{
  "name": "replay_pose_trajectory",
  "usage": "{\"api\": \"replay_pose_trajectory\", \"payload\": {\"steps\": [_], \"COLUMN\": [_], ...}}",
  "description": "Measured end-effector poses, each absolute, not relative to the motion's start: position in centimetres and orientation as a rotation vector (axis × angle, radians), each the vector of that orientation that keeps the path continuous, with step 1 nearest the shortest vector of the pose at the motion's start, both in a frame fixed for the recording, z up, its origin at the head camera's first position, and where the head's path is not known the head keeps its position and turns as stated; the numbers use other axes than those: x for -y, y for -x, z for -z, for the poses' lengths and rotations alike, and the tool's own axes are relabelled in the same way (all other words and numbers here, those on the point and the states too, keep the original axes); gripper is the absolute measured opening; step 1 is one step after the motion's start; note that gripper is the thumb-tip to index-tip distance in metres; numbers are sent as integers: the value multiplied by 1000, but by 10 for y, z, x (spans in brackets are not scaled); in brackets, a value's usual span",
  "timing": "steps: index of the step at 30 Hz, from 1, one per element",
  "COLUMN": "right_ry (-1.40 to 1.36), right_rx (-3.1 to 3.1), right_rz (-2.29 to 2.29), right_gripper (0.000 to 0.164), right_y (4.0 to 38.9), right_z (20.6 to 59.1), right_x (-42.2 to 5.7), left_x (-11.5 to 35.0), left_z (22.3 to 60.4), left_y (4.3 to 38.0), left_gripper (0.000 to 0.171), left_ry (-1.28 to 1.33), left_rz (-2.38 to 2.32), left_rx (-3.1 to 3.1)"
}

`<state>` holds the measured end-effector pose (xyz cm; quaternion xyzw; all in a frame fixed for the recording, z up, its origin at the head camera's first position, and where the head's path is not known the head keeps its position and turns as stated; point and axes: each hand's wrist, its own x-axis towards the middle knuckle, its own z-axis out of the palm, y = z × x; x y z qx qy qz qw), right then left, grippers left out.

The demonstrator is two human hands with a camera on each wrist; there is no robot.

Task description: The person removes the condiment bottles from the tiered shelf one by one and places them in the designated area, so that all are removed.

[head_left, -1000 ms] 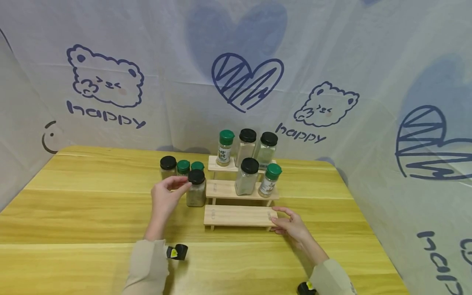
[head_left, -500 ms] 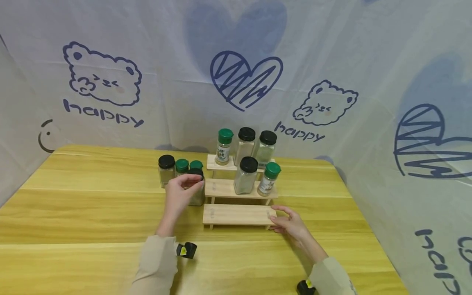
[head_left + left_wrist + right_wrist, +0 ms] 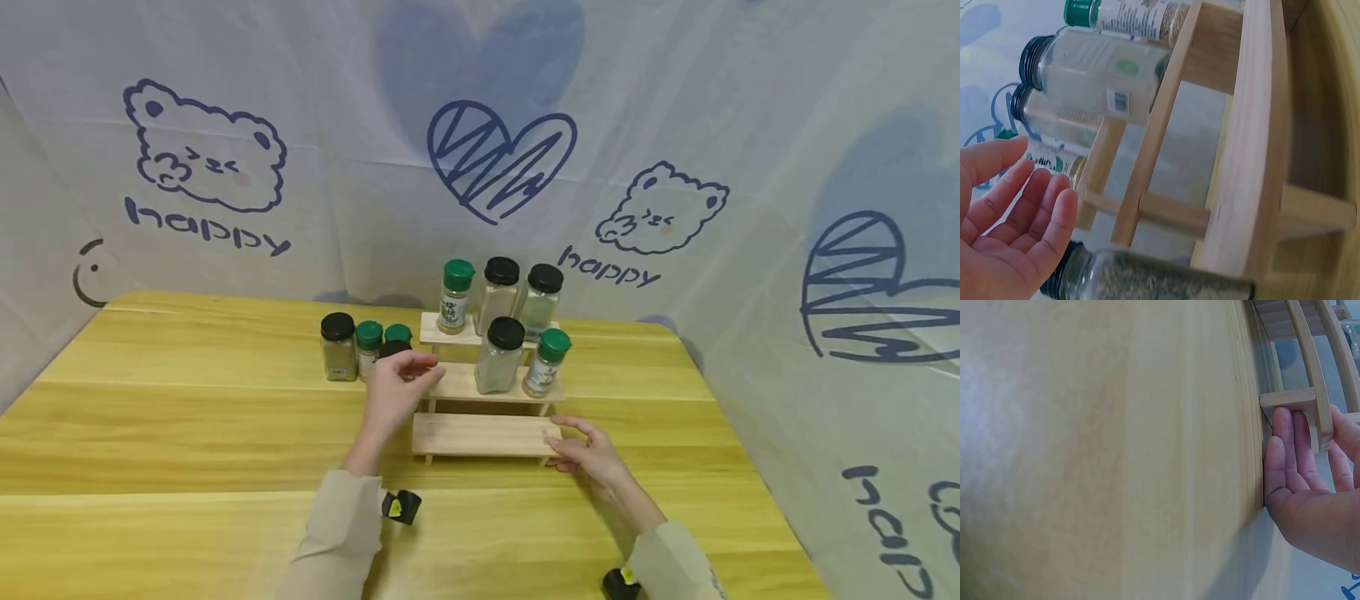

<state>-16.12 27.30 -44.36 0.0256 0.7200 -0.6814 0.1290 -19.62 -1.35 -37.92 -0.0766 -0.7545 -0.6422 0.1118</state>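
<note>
My left hand [image 3: 393, 396] hovers at the left end of the three-tier wooden spice rack [image 3: 480, 435]. In the left wrist view its thumb and fingers are apart, with nothing between them. Just below lies the view of a glass spice jar [image 3: 1154, 278] with a black lid and dark flaky contents; in the head view the hand hides most of it. My right hand [image 3: 592, 458] grips the right end of the lowest tier, thumb and fingers around the board's end and leg. The middle tier bears a black-lidded jar [image 3: 498, 367] and a green-capped shaker [image 3: 545, 371].
A green-capped shaker [image 3: 453, 304] and two black-lidded jars [image 3: 540, 308] stand on the top tier. Left of the rack, a black-lidded jar [image 3: 339, 354] and two green-capped shakers [image 3: 368, 337] stand on the wooden table [image 3: 187, 417]. A printed cloth [image 3: 360, 150] hangs behind.
My left hand has moved right from the black-lidded jar's left side, across its lid, to the rack's left end. The jar stays about where it was. My right hand keeps its hold.
</note>
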Motion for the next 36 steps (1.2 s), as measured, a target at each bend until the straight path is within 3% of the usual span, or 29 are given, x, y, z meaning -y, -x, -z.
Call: {"api": "replay_pose_trajectory", "payload": {"steps": [36], "right_ry": [-94], "right_rx": [-2062], "right_rz": [2008], "right_gripper": [47], "right_y": [163], "right_z": [447], "right_x": [-274], "left_x": [-43], "left_z": [370], "left_y": [219], "left_gripper": [53], "left_ry": [444], "left_rz": [1903], "left_rx": [2172]}}
